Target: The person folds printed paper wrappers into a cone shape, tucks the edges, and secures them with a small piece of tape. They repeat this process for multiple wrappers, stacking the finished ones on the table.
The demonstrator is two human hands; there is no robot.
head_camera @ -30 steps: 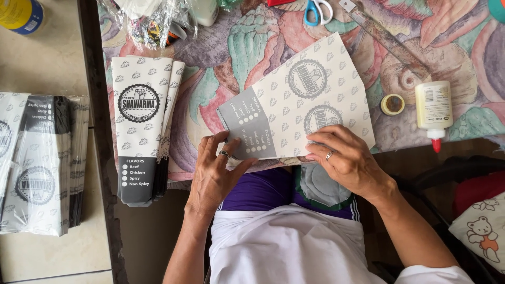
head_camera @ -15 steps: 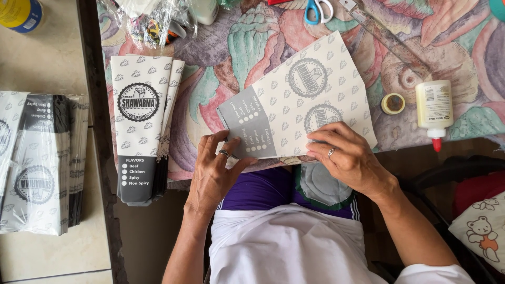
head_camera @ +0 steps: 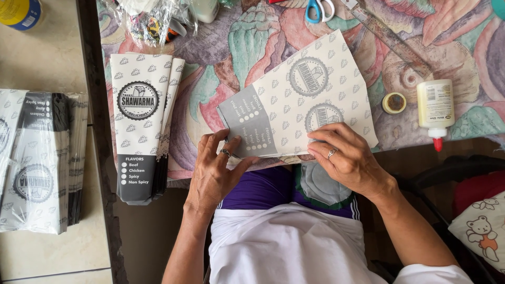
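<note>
A white printed paper sheet (head_camera: pixel 300 100) with round grey emblems and a grey panel lies tilted on the patterned tablecloth (head_camera: pixel 231 47). My left hand (head_camera: pixel 213 171) pinches its lower left edge at the grey panel, thumb on top. My right hand (head_camera: pixel 344 158), wearing a ring, presses flat on the sheet's lower edge near the table's front. Both hands hold the sheet down along a fold line at the table edge.
A stack of folded printed paper sleeves (head_camera: pixel 141 126) lies left of the sheet. A wrapped bundle of the same sleeves (head_camera: pixel 37 163) sits on the floor. A white glue bottle (head_camera: pixel 435 110), tape roll (head_camera: pixel 394 103), blue scissors (head_camera: pixel 319 9) and ruler (head_camera: pixel 386 37) lie to the right.
</note>
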